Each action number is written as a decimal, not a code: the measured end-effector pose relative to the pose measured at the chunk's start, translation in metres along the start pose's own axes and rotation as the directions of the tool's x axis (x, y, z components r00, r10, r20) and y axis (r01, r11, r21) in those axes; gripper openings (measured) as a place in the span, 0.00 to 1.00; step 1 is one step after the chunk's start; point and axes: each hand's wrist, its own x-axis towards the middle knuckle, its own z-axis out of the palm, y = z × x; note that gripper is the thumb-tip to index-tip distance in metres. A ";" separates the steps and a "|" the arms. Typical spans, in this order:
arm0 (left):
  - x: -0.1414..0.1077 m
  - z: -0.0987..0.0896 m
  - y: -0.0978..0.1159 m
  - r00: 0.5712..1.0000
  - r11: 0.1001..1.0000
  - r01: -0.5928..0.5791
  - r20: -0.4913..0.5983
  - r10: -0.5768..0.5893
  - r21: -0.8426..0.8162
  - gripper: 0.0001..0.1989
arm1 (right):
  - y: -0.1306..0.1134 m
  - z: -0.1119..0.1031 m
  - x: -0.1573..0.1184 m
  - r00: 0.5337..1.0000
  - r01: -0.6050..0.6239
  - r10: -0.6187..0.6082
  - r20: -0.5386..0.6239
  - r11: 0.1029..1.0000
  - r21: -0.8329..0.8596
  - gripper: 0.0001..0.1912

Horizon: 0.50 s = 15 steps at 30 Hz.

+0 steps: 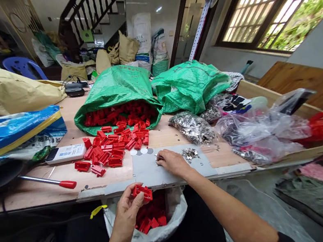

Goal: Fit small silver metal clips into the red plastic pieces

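Observation:
My left hand (pixel 129 206) grips a red plastic housing (pixel 143 193) between thumb and fingers at the table's front edge. Below it, an open white sack (pixel 178 216) holds more red plastic parts (pixel 149 219). My right hand (pixel 172 163) rests low over a grey mat (pixel 145 173), fingertips pinched on a small silvery metal piece (pixel 157 160), mostly hidden by the fingers. Just right of that hand lies a small pile of metal pieces (pixel 190 154). Loose red housings (pixel 108 147) are heaped on the table to the left, spilling from a green woven sack (pixel 112 92).
Another green sack (pixel 190 82) stands at the back right. Clear bags of metal pieces (pixel 192 127) and crumpled plastic bags (pixel 263 128) crowd the right side. On the left are a white box (pixel 65 153), a red-tipped lever (pixel 66 184) and a blue-and-white bag (pixel 20 133).

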 end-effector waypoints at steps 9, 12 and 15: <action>-0.002 0.001 0.004 1.000 1.000 0.004 -0.012 -0.004 -0.013 0.20 | 0.008 -0.002 0.001 1.000 -0.003 0.004 -0.017 0.996 0.084 0.04; -0.002 0.004 0.006 1.000 1.000 0.014 -0.014 -0.014 -0.016 0.20 | 0.009 -0.002 0.000 1.000 -0.003 0.005 -0.017 0.993 0.114 0.04; -0.001 0.005 0.006 1.000 1.000 0.012 -0.003 -0.012 -0.019 0.20 | 0.010 -0.003 -0.001 1.000 0.011 -0.007 -0.028 0.990 0.138 0.05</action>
